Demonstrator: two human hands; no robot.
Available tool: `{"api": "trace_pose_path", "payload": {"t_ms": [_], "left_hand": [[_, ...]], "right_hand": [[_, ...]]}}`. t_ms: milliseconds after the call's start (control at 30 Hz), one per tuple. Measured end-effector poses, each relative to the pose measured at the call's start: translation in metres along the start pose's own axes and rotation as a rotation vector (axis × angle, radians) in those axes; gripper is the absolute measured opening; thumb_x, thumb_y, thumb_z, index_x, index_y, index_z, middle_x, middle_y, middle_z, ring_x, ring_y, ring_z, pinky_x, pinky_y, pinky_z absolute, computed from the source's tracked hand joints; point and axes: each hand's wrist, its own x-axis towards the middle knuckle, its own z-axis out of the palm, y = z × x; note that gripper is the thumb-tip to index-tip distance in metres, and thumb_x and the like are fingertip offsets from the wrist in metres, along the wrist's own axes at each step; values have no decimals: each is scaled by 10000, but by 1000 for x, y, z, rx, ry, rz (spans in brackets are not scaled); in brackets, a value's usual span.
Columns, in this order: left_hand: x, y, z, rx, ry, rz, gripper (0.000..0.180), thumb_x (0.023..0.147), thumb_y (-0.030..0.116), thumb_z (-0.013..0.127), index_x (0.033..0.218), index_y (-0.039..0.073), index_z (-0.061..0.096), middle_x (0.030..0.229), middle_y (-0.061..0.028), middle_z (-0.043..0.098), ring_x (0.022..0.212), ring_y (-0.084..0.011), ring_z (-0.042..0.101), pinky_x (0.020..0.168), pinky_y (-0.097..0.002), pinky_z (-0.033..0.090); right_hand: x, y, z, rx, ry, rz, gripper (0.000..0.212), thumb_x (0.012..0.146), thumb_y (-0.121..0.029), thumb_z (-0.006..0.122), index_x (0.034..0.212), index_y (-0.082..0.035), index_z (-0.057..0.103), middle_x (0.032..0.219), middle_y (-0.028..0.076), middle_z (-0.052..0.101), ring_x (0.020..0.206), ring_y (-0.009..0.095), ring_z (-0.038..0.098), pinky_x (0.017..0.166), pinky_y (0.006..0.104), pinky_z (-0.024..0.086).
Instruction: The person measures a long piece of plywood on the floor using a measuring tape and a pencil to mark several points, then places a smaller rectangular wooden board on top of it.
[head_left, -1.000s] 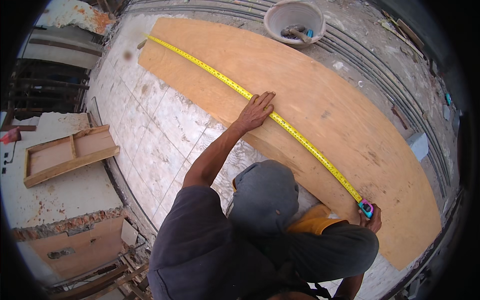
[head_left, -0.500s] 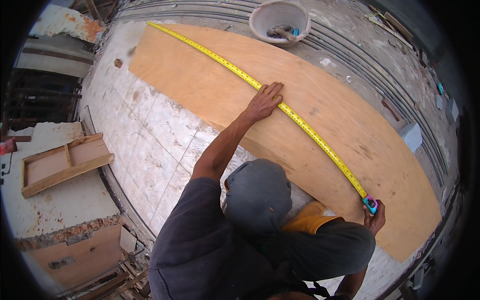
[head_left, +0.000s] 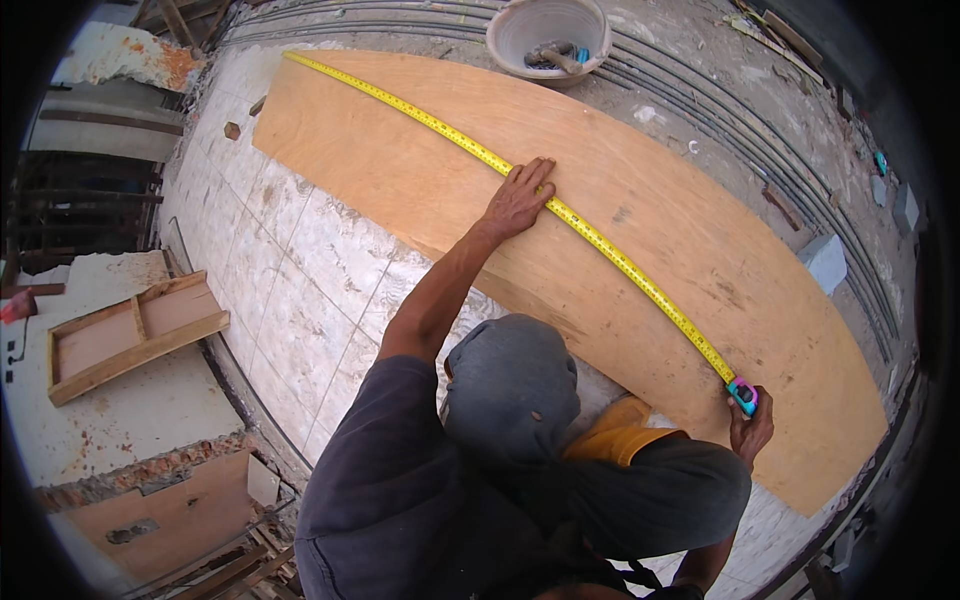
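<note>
Two bare hands work one tape measure (head_left: 743, 396) over one large wooden sheet (head_left: 640, 190). The right hand (head_left: 752, 428) grips the pink-and-teal case between thumb and fingers near the sheet's right end. The left hand (head_left: 518, 197) lies palm-down midway along the single yellow blade (head_left: 620, 258), its fingers reaching across; whether they pinch it cannot be told. The blade runs diagonally over the wood to the sheet's upper left corner.

One basin (head_left: 548, 35) holding tools stands just beyond the curved far edge, where several rods (head_left: 720, 125) run; one pale block (head_left: 823, 263) sits near them. Two small wood pieces lie off the left end, and one wooden frame (head_left: 138, 335) rests well apart at left. Bare wood stretches on both sides of the blade, and open tiles (head_left: 300, 260) border the near edge left of the arm.
</note>
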Motion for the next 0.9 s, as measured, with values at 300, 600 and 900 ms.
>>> {"api": "trace_pose_path", "payload": {"t_ms": [300,600,900], "left_hand": [[6,0,-5,21,-34,-37,201,834,52,571,1028,-1,561,1482,-253,394,1406,-401,349,1106,-490,318],[17,2,-6,-37,-81,-63,435,831,239,647,1181,10,524,1552,-236,295,1454,-396,264,1147,-539,247],[43,29,16,8,-12,-71,726,886,288,630,1503,67,319,1631,-179,178,1502,-368,172,1169,-595,154]], "right_hand": [[12,9,0,-23,14,-33,463,745,-196,844,1136,-116,609,1018,105,652,878,335,662,704,421,517],[28,9,-11,-42,-11,-24,483,735,-256,857,1134,-127,618,1021,76,663,842,298,676,666,413,526],[108,33,-19,-179,45,22,498,779,-407,811,1159,-154,611,1133,43,665,873,267,691,684,413,541]]}}
